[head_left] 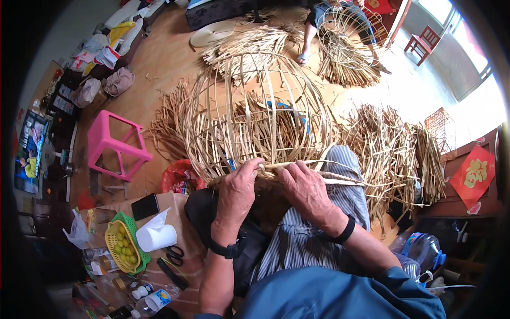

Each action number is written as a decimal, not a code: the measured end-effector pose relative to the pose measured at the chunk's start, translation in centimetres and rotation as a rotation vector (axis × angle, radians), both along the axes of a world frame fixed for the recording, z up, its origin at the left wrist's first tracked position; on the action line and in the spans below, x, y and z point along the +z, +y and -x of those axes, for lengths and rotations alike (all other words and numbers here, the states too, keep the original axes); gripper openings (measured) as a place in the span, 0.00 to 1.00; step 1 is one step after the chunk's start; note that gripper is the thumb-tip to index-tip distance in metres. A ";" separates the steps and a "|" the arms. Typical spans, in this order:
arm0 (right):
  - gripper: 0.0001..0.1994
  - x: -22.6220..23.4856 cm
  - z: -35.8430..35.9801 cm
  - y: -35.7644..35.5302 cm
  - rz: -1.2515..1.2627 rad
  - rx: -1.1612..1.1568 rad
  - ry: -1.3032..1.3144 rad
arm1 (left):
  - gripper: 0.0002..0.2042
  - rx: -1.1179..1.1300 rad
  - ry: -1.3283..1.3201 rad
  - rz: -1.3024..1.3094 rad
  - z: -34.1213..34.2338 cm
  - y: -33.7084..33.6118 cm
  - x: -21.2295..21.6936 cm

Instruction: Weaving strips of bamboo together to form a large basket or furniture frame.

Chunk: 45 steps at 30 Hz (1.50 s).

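Note:
A large, round, open-ribbed basket frame (229, 114) of pale strips rests against my knees, its near edge toward me. At that edge my left hand (240, 187) pinches the strips between thumb and fingers. Close beside it, to the right, my right hand (307, 191) is closed on a flat woven strip (340, 178) whose loose ends trail over my striped trouser leg. The thumbs of both hands nearly meet on the edge. Through the ribs, dried strips and a bit of blue show; the palms hide the exact grip.
Bundles of dried strips (380, 154) lie right and ahead (249, 48). A pink stool (117, 143) stands left. On the near-left table sit a fruit basket (139, 260), paper roll (158, 237) and scissors (174, 255). Far right, another person works beside a second basket frame (353, 32).

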State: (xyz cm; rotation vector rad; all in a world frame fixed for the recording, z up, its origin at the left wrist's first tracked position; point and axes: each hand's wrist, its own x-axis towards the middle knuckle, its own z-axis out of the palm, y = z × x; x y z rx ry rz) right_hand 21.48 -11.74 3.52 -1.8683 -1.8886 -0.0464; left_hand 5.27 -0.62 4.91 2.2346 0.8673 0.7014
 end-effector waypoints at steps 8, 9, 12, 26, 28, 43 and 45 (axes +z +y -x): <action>0.07 0.0 1.0 -0.5 0.026 0.057 -0.083 | 0.10 0.022 -0.014 0.131 -0.1 0.2 -0.1; 0.06 -0.1 1.8 -0.8 0.080 0.091 -0.096 | 0.11 0.017 -0.023 0.126 -0.1 0.3 -0.1; 0.04 -0.6 2.9 -1.3 0.089 0.056 0.004 | 0.11 -0.008 -0.029 0.110 0.3 0.4 -0.1; 0.10 11.2 -7.1 -8.0 0.082 0.028 1.708 | 0.15 -0.063 -0.062 -0.099 0.4 0.0 -0.6; 0.06 11.4 -11.8 -8.4 -0.390 0.724 2.080 | 0.13 -0.015 -0.055 -0.094 0.2 -0.2 -0.8; 0.16 2.4 -0.2 3.7 0.022 0.164 1.072 | 0.07 -0.006 0.066 -0.188 -0.9 -0.7 -0.8; 0.13 1.9 -0.3 4.8 -0.008 0.108 1.035 | 0.08 0.006 0.127 -0.262 -1.1 -0.8 -0.8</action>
